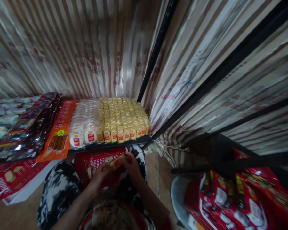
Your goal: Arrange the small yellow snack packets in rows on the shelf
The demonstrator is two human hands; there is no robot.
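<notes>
Between my knees, both hands hold one small wrapped snack cake (115, 163) with a red label. My left hand (103, 171) is closed on its near left end, and my right hand (131, 164) pinches the far right end. Below them sits a red plastic basket (83, 159) with a few pale wrapped pieces in it. On the dark shelf (91, 147) just beyond, several rows of yellow wrapped cakes (124, 119) stand packed together, their labels facing me. White wrapped cakes (85, 124) are lined up to their left.
Left along the shelf lie an orange snack bag (59, 131) and dark shiny packets (33, 127). A second red basket (21, 179) stands below. Striped plastic sheeting (98, 48) hangs behind black poles (206, 76). Red snack bags (230, 198) fill the lower right beside a pale tub (179, 195).
</notes>
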